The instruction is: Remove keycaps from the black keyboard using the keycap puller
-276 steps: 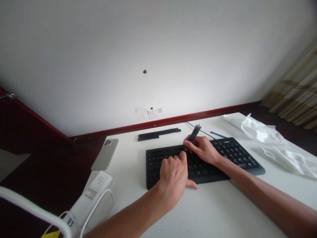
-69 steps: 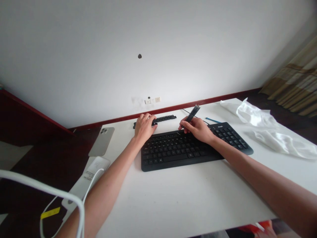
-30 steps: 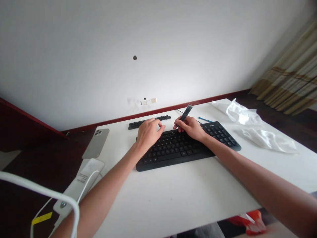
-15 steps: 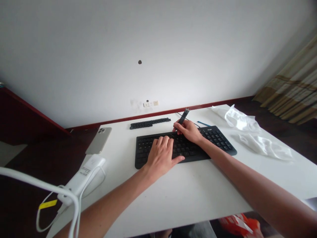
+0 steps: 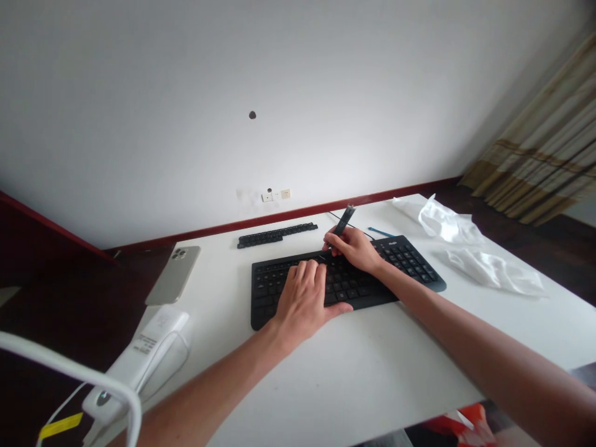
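Black keyboard (image 5: 345, 282) lies flat; its keys (image 5: 410, 259) bear pale markings.

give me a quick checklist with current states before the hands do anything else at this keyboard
1. Right hand grips the tool: ok, held like a pen.
2. Tool's lower tip in contact: cannot tell, the fingers and dark background obscure it.
3. Left hand on the keyboard: ok, fingers lie over its left half.
4. All keyboard keys in plain view: not ok, both hands cover some.
5. Loose keys apart from the keyboard: ok, in rows behind it.
6. Phone away from the hands: ok, it lies off to the left.
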The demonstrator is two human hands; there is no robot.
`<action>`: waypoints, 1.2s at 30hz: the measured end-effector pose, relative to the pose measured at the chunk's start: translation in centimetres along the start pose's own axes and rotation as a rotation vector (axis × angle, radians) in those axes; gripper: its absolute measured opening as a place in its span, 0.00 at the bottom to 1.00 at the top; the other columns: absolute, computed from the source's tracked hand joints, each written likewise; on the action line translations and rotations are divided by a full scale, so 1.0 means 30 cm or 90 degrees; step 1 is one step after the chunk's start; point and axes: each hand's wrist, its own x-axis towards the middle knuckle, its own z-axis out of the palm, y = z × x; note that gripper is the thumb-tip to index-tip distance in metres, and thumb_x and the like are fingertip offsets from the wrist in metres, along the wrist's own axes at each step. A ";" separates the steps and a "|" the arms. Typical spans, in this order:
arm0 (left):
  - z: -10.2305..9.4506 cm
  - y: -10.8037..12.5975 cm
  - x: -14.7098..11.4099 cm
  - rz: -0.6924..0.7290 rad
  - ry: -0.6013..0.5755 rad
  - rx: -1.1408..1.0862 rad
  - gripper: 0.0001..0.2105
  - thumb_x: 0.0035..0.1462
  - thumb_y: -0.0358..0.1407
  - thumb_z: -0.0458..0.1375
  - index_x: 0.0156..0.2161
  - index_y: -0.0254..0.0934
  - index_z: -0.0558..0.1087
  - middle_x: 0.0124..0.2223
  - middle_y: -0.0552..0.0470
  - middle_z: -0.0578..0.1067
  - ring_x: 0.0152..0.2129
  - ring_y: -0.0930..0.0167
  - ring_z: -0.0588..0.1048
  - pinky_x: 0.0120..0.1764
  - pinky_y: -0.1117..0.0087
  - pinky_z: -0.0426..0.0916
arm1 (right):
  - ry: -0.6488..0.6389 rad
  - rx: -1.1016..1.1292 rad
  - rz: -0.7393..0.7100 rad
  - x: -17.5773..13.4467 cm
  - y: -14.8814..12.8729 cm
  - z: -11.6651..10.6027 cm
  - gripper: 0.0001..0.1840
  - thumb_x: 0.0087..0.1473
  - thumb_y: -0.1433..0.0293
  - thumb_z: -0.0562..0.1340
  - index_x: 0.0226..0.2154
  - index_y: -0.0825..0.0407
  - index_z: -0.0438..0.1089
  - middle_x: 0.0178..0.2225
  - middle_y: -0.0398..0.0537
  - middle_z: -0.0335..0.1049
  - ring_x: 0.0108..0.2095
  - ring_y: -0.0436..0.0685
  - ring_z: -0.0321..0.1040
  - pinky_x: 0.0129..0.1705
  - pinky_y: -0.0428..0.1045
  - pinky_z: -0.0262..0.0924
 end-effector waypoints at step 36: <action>0.007 0.004 0.006 -0.026 -0.005 -0.054 0.40 0.45 0.66 0.66 0.53 0.36 0.69 0.46 0.45 0.72 0.45 0.58 0.70 0.49 0.57 0.66 | -0.040 0.099 -0.011 -0.001 -0.019 -0.010 0.25 0.61 0.47 0.63 0.33 0.53 0.72 0.30 0.51 0.79 0.24 0.52 0.69 0.29 0.48 0.66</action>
